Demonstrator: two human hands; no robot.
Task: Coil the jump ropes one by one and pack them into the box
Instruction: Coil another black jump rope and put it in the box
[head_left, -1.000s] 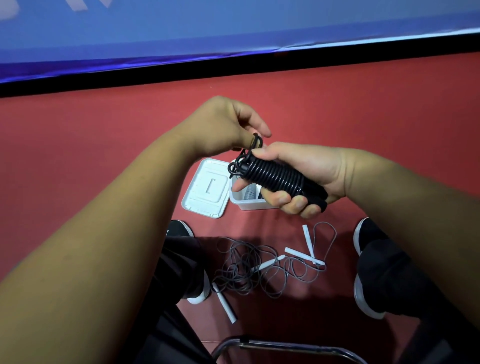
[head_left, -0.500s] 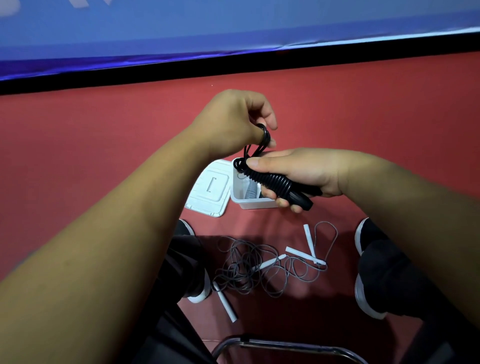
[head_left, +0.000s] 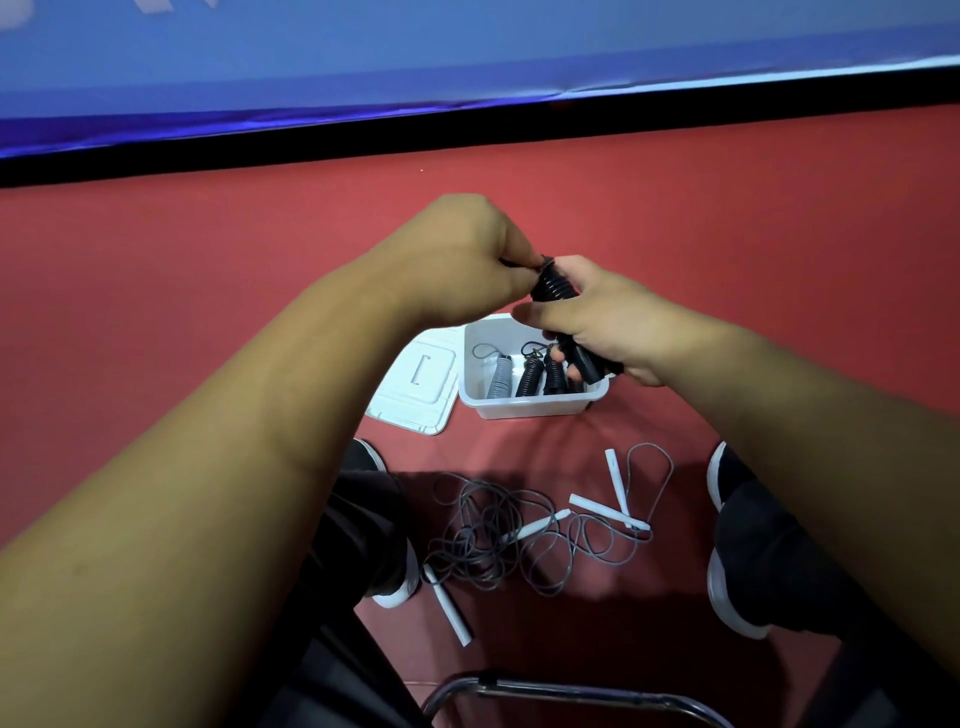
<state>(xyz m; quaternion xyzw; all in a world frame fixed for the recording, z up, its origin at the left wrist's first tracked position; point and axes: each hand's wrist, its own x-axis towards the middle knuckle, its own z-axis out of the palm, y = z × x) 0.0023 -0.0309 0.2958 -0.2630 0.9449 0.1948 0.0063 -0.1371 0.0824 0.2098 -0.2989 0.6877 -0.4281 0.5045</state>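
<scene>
My right hand (head_left: 605, 325) grips a coiled black jump rope (head_left: 557, 287) by its handles, tilted up to the left, above the white box (head_left: 530, 408). My left hand (head_left: 462, 254) pinches the rope's end at the top of the coil. Inside the box lie a grey coiled rope (head_left: 500, 376) and black coiled ropes (head_left: 530, 376). On the red floor below, loose grey jump ropes (head_left: 493, 540) with white handles (head_left: 608, 512) lie tangled between my feet.
The box's white lid (head_left: 415, 384) lies flat on the floor to the left of the box. My shoes (head_left: 727, 582) flank the tangle. A metal chair frame (head_left: 561, 691) curves along the bottom. A blue banner (head_left: 467, 52) runs across the back.
Both hands have risen and shifted right. The coil now tilts more upright, and my left hand has closed in on its top end. The box's contents have come into view.
</scene>
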